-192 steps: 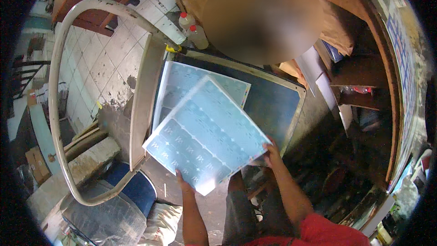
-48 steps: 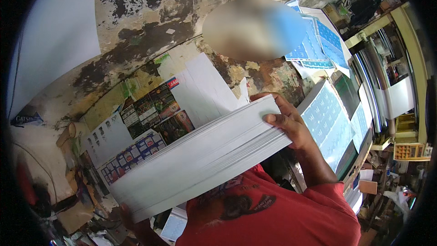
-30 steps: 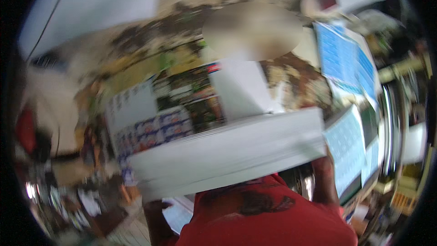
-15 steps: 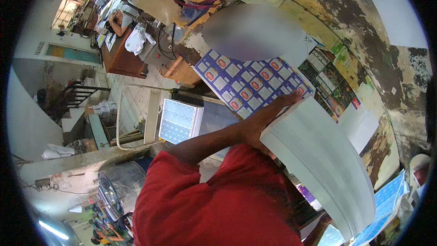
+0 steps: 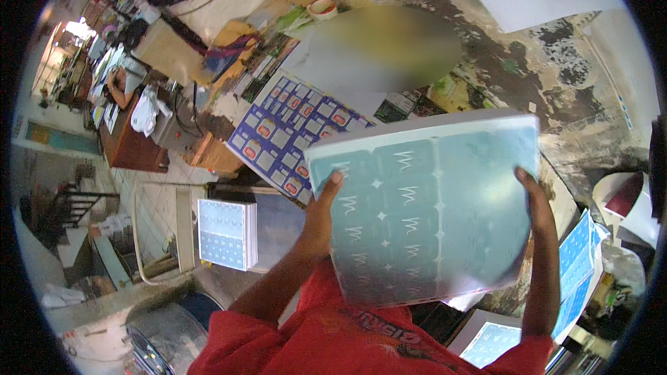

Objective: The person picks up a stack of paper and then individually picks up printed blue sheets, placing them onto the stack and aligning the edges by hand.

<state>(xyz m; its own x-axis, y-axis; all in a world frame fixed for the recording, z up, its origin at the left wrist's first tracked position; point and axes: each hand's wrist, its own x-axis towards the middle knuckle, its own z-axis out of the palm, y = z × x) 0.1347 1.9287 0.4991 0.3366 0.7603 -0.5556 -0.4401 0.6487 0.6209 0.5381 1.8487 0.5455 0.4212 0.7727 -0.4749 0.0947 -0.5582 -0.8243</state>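
A thick stack of printed sheets [image 5: 410,215] is lifted in front of my chest, its teal, patterned face toward me and its white edge along the far side. On its left edge, my left hand [image 5: 322,215] grips with the thumb over the printed face. My right hand [image 5: 540,201] grips the right edge in the same way, thumb on top. The fingers of both hands are hidden under the stack. Below its right corner, more blue printed sheets [image 5: 493,344] lie close to my right forearm.
On a trolley [image 5: 184,229] to the left sits another blue-printed stack [image 5: 222,232]. Purple patterned sheets [image 5: 267,135] cover the bench beyond, near a round cup [image 5: 322,9]. Blue sheets [image 5: 577,264] stand at the right. Farther left, a person's arm [image 5: 121,90] rests at a desk.
The stack has turned from showing its curved white side to showing its teal printed face. My right hand, earlier low and mostly hidden, now grips its right edge. The whole view has shifted.
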